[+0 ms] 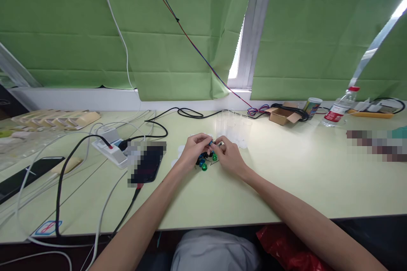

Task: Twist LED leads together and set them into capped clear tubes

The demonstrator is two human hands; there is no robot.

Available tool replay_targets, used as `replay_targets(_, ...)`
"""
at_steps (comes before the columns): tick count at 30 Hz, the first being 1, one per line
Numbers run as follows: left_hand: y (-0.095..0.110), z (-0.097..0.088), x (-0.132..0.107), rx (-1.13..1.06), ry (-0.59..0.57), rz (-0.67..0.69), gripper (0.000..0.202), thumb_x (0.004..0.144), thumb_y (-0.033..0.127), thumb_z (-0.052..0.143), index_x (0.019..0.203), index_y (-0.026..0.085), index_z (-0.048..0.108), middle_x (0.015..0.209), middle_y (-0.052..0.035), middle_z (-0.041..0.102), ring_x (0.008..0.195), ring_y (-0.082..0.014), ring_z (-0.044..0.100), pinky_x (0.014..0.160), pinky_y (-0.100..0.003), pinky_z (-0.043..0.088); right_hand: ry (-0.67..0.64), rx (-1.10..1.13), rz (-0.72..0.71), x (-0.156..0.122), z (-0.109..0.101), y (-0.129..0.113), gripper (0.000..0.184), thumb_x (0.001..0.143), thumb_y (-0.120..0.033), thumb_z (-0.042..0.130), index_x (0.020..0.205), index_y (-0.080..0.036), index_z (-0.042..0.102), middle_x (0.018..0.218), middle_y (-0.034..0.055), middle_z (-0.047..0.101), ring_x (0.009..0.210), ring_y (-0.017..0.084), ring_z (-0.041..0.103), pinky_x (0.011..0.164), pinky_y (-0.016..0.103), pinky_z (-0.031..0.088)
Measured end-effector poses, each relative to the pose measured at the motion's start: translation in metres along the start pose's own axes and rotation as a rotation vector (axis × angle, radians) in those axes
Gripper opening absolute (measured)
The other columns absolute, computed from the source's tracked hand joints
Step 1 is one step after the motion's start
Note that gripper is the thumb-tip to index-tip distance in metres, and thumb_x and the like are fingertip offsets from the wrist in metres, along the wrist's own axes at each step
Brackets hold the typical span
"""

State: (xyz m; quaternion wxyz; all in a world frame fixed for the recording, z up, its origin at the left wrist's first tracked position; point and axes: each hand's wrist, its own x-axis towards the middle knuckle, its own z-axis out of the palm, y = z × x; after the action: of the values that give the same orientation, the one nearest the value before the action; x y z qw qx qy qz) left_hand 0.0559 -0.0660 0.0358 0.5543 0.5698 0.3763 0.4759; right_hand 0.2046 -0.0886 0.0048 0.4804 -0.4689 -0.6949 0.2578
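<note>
While both bare forearms extended over the pale yellow-green tabletop (pixel 302 182), the two hands met near the middle of the work surface. Left hand (pixel 194 150): thumb and fingers pinched together on a small, shiny blue piece (pixel 211 142), held up just above the table. Right hand (pixel 231 155): fingers bent inward, tips close against the same piece; whether they gripped it could not be told, the contact being too small and partly covered.

Below and between the hands lay a little heap: glossy green round pieces (pixel 204 167), the nearest at the heap's front edge, with dark blue and black bits (pixel 202 162) packed behind and a thin metal pin (pixel 212 163) among them. Finer detail was hidden by the fingers. Just behind the right hand stood clear plastic cylindrical containers (pixel 245 128); flat whitish discs (pixel 181 149) lay beside the left wrist.

Left of the hands, a black smartphone (pixel 155 161), partly blurred, lay near a white power strip (pixel 104 149). Farther back on the right sat an open brown cardboard box (pixel 280 117) and, beyond it, a clear red-capped plastic bottle (pixel 339 110), upright but slanted in view.
</note>
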Motion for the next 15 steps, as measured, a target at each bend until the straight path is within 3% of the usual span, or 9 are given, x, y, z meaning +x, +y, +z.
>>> replay_targets(11,-0.0016,-0.0006,0.0004,0.033,-0.023,-0.01,0.027,0.07,0.042,0.073,0.072,0.016,0.065,0.066,-0.0034,0.06,0.057,-0.0122,0.053,0.056,-0.026,0.043,0.019,-0.089,-0.012,0.0014,-0.0014,-0.0007,0.044,0.096,-0.048,0.036,0.064,-0.021,0.044,0.05,-0.0042,0.043,0.047,0.011,0.038,0.052,0.026,0.03)
replay_targets(15,-0.0028,-0.0011,0.0011,0.036,-0.004,-0.007,0.029,0.07,0.044,0.073,0.073,0.016,0.065,0.064,-0.003,0.059,0.055,-0.0121,0.053,0.056,-0.026,0.044,0.037,-0.078,0.013,0.0014,-0.0015,-0.0007,0.046,0.096,-0.05,0.034,0.064,-0.021,0.047,0.05,-0.0037,0.044,0.046,0.012,0.038,0.051,0.026,0.03)
